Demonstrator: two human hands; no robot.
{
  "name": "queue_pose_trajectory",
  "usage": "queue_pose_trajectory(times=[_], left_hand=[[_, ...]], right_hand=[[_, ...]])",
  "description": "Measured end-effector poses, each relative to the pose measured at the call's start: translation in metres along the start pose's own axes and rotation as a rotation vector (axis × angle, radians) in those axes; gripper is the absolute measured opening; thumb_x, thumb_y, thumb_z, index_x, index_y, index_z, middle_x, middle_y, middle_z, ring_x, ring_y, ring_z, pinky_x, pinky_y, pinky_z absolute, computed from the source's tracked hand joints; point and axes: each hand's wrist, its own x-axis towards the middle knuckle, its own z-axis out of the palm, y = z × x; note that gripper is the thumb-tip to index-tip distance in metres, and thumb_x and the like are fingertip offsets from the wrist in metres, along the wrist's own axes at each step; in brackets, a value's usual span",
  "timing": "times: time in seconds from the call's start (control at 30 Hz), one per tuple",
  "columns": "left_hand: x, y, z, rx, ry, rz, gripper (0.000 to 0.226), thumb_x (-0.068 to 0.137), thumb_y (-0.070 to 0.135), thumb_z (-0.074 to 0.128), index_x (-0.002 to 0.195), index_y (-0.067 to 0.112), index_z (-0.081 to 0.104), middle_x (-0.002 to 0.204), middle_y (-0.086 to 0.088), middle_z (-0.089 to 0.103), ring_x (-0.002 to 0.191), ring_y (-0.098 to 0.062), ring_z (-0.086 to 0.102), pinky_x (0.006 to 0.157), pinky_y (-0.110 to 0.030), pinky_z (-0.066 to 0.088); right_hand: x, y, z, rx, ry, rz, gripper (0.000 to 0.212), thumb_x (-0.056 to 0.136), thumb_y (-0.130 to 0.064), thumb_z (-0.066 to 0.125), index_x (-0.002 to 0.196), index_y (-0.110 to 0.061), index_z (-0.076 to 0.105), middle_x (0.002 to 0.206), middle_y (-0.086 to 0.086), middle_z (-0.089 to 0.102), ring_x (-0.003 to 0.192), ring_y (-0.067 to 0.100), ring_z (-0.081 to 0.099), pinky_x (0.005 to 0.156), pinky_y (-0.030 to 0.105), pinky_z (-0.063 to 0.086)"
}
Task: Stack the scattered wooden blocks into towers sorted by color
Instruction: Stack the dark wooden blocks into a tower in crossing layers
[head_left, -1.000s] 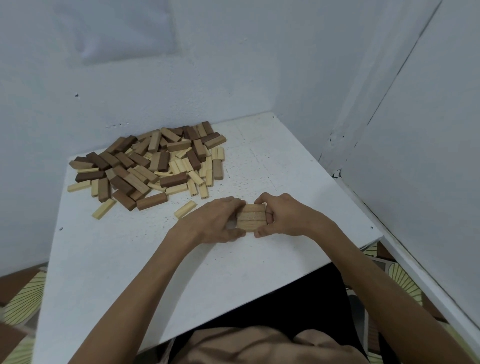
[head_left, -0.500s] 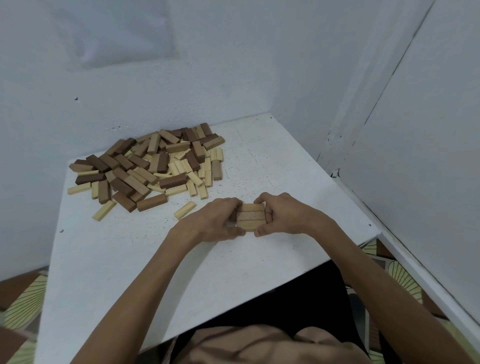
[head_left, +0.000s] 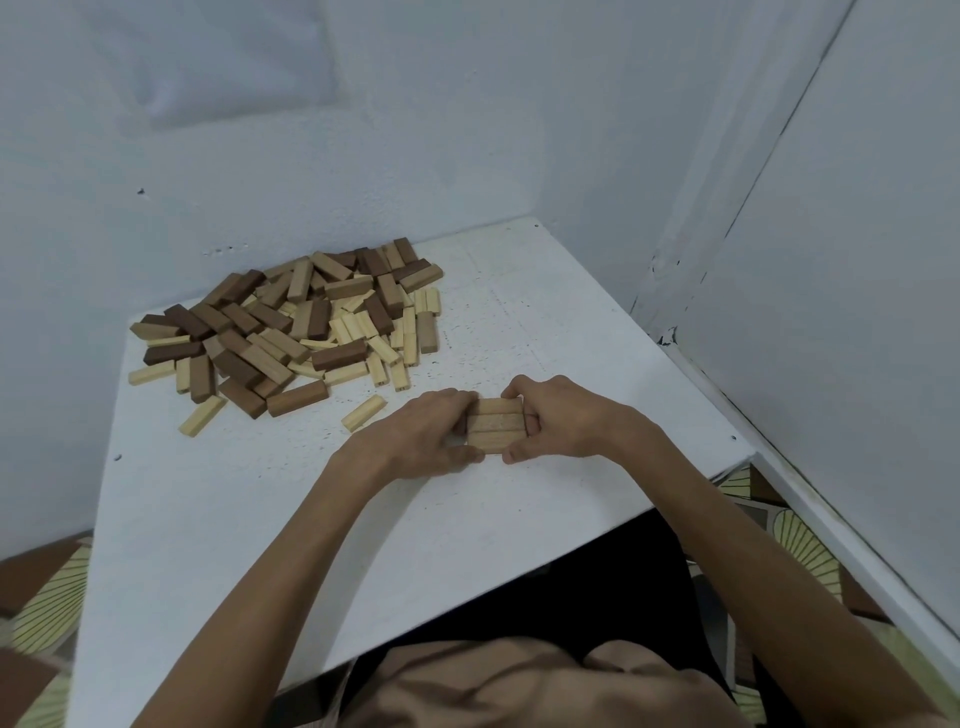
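Nearest your body, tan cloth (head_left: 519, 686) fills the bottom of the view, tucked under the near edge of the white tabletop (head_left: 260, 519). Both your forearms reach forward over that edge and meet right of centre. Your left hand (head_left: 431, 436) and right hand (head_left: 561, 421) face each other with a row of three tan blocks (head_left: 494, 428) between them. Left hand: fingers curled against the row's left end, thumb along its near side. Right hand: fingers curled round the right end, thumb tip at the near corner. The three blocks lie flat, long sides touching, running left to right; whether another layer sits beneath them cannot be told. Just beyond your left hand, one pale block (head_left: 363, 413) lies alone on the tabletop, angled. Farther left, a second pale block (head_left: 201, 415) lies apart, at the near fringe of the heap. Beyond these, the heap of blocks (head_left: 291, 327) covers the far left part of the tabletop: dark brown, mid tan and pale pieces mixed, lying flat and overlapping at all angles. Patterned floor (head_left: 47, 603) shows past the left edge of the tabletop. White walls (head_left: 467, 130) close the tabletop in at the back and on the right.
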Motion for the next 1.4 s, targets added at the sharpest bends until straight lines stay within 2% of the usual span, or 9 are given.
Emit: queue_pose_trajectory(times=[0.13, 0.3, 0.4, 0.6, 0.73, 0.93, 1.0, 1.2, 1.4], left_hand=[[0.000, -0.001, 0.002, -0.034, 0.050, 0.008, 0.055, 0.087, 0.039, 0.078, 0.133, 0.019, 0.055, 0.111, 0.006, 0.057, 0.097, -0.015, 0.054, 0.083, -0.029, 0.046], [-0.004, -0.007, 0.007, 0.038, 0.185, 0.047, 0.077, 0.081, 0.050, 0.081, 0.147, 0.022, 0.052, 0.125, 0.002, 0.042, 0.117, -0.016, 0.039, 0.095, -0.030, 0.040], [-0.009, -0.013, 0.013, 0.007, 0.261, 0.099, 0.089, 0.076, 0.061, 0.076, 0.151, 0.022, 0.049, 0.143, 0.004, 0.047, 0.129, -0.017, 0.039, 0.106, -0.035, 0.038], [-0.015, -0.018, 0.028, -0.208, 0.396, 0.186, 0.046, 0.078, 0.048, 0.078, 0.118, 0.027, 0.066, 0.130, 0.015, 0.064, 0.122, -0.010, 0.056, 0.107, -0.039, 0.042], [-0.012, -0.022, 0.033, -0.257, 0.434, 0.207, 0.038, 0.076, 0.046, 0.080, 0.107, 0.026, 0.070, 0.128, 0.013, 0.066, 0.119, -0.011, 0.058, 0.106, -0.040, 0.042], [-0.001, -0.022, 0.033, -0.269, 0.454, 0.237, 0.037, 0.073, 0.047, 0.082, 0.102, 0.027, 0.070, 0.125, 0.017, 0.066, 0.118, -0.009, 0.056, 0.104, -0.036, 0.041], [0.010, -0.020, 0.031, -0.279, 0.440, 0.249, 0.039, 0.072, 0.046, 0.084, 0.103, 0.027, 0.071, 0.124, 0.018, 0.066, 0.119, -0.008, 0.055, 0.104, -0.036, 0.042], [0.075, -0.007, 0.019, -0.299, 0.412, 0.295, 0.040, 0.071, 0.041, 0.087, 0.104, 0.026, 0.071, 0.122, 0.016, 0.067, 0.118, -0.010, 0.055, 0.102, -0.034, 0.044], [0.140, 0.004, 0.008, -0.261, 0.384, 0.318, 0.038, 0.072, 0.034, 0.090, 0.104, 0.029, 0.071, 0.122, 0.021, 0.066, 0.119, -0.002, 0.051, 0.101, -0.023, 0.035]], right_hand=[[-0.002, -0.002, -0.001, 0.008, -0.005, 0.009, 0.067, 0.080, -0.041, 0.086, 0.131, -0.021, 0.049, 0.104, -0.002, 0.057, 0.094, 0.015, 0.057, 0.082, 0.034, 0.053], [-0.001, 0.001, 0.002, 0.017, 0.014, 0.006, 0.067, 0.081, -0.041, 0.085, 0.133, -0.020, 0.049, 0.088, -0.010, 0.048, 0.079, 0.006, 0.050, 0.065, 0.025, 0.040], [-0.002, 0.003, 0.002, 0.017, 0.027, -0.010, 0.067, 0.082, -0.040, 0.085, 0.135, -0.018, 0.050, 0.089, -0.011, 0.047, 0.078, 0.004, 0.048, 0.063, 0.023, 0.037], [-0.002, 0.006, 0.007, -0.012, 0.073, -0.034, 0.073, 0.080, -0.045, 0.085, 0.140, -0.021, 0.050, 0.121, -0.002, 0.042, 0.112, 0.015, 0.046, 0.088, 0.028, 0.042], [-0.008, 0.016, 0.016, -0.002, 0.146, -0.160, 0.085, 0.083, -0.044, 0.082, 0.153, -0.020, 0.041, 0.143, -0.006, 0.038, 0.128, 0.012, 0.032, 0.103, 0.026, 0.034], [-0.015, 0.046, 0.033, 0.073, 0.400, -0.404, 0.047, 0.080, -0.022, 0.083, 0.123, -0.018, 0.063, 0.124, -0.008, 0.062, 0.110, 0.014, 0.052, 0.092, 0.011, 0.036], [-0.011, 0.053, 0.030, 0.074, 0.443, -0.413, 0.043, 0.078, -0.022, 0.083, 0.117, -0.019, 0.065, 0.121, -0.009, 0.063, 0.110, 0.015, 0.054, 0.094, 0.015, 0.039], [0.003, 0.087, 0.002, 0.096, 0.546, -0.329, 0.042, 0.075, -0.021, 0.082, 0.113, -0.024, 0.066, 0.119, -0.013, 0.064, 0.107, 0.015, 0.053, 0.095, 0.027, 0.044], [0.015, 0.120, -0.029, 0.143, 0.588, -0.207, 0.042, 0.074, -0.017, 0.082, 0.113, -0.026, 0.066, 0.119, -0.016, 0.065, 0.107, 0.009, 0.050, 0.096, 0.025, 0.041]])
